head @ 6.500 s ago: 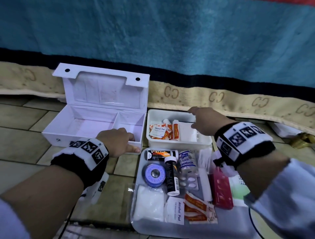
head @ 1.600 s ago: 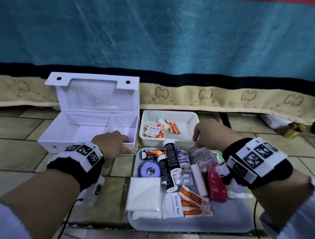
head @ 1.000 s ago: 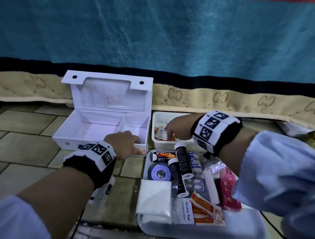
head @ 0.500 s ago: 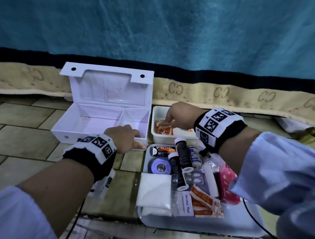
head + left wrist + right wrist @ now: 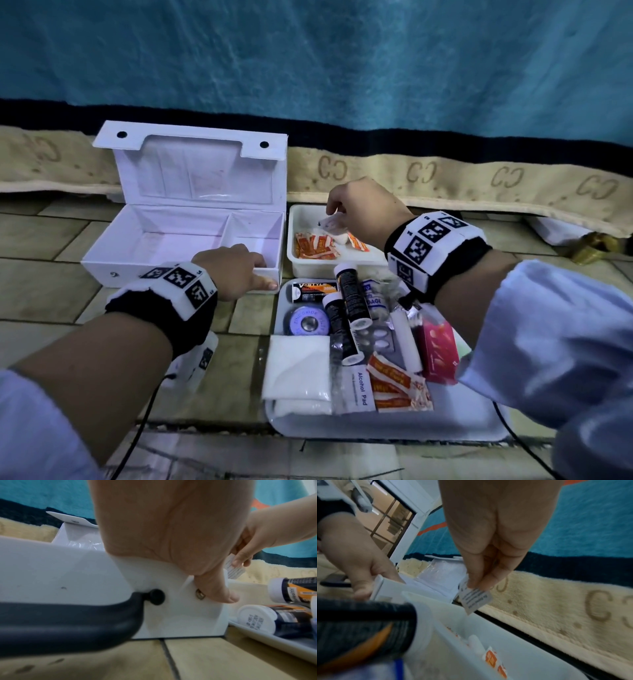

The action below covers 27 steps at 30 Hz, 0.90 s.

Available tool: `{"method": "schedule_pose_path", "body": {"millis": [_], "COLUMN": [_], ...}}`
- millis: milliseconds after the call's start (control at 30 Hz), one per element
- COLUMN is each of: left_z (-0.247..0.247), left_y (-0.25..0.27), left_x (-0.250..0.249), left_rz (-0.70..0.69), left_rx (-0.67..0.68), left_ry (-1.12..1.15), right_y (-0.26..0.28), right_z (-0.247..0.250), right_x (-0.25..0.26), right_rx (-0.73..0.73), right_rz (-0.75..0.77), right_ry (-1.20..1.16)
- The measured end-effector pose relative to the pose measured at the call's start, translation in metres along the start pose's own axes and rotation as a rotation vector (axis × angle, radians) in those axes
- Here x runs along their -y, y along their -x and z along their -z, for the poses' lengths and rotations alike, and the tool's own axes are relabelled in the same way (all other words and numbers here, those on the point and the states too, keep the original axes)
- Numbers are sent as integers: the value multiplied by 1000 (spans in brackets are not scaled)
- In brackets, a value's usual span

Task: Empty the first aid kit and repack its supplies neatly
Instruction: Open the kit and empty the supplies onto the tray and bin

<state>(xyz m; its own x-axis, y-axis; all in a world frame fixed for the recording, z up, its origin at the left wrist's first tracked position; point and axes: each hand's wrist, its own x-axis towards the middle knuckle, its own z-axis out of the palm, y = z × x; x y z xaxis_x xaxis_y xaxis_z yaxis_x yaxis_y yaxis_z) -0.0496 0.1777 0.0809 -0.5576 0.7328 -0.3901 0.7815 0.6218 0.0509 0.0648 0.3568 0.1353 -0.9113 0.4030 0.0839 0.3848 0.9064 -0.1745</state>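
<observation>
White first aid kit (image 5: 185,240) open on tiled floor, both compartments bare: emptying done, repacking barely begun. Left hand (image 5: 236,270) gripping front right corner of kit, fingers hooked over rim, thumb on front wall. Right hand (image 5: 363,209) pinching alcohol pad (image 5: 475,599) above small tub (image 5: 294,253). Orange sachets (image 5: 313,245) left in tub. Bottles, tape, gauze waiting in tray (image 5: 455,421).
</observation>
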Motion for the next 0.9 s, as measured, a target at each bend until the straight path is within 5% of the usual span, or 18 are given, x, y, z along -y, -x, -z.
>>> {"method": "schedule_pose_path", "body": {"millis": [133,233,367,500,633,900], "left_z": [0,0,0,0,0,0], "left_y": [-1,-2,-2,-2,-2,-1], "left_x": [0,0,0,0,0,0], "left_rz": [1,2,6,14,13,19], "left_rx": [-1,-3,1,0,-3,-2], "left_ry": [5,9,7,7,9,16], "right_y": [26,68,135,179,203,215], "right_z": [15,33,43,3,-46,-68], "right_x": [-1,1,3,1,1,15], "right_rx": [-124,-212,56,224,175,151], "right_rz": [-30,96,227,204,151,132], "right_ry": [-94,-110,-194,-265,-176,-62]}}
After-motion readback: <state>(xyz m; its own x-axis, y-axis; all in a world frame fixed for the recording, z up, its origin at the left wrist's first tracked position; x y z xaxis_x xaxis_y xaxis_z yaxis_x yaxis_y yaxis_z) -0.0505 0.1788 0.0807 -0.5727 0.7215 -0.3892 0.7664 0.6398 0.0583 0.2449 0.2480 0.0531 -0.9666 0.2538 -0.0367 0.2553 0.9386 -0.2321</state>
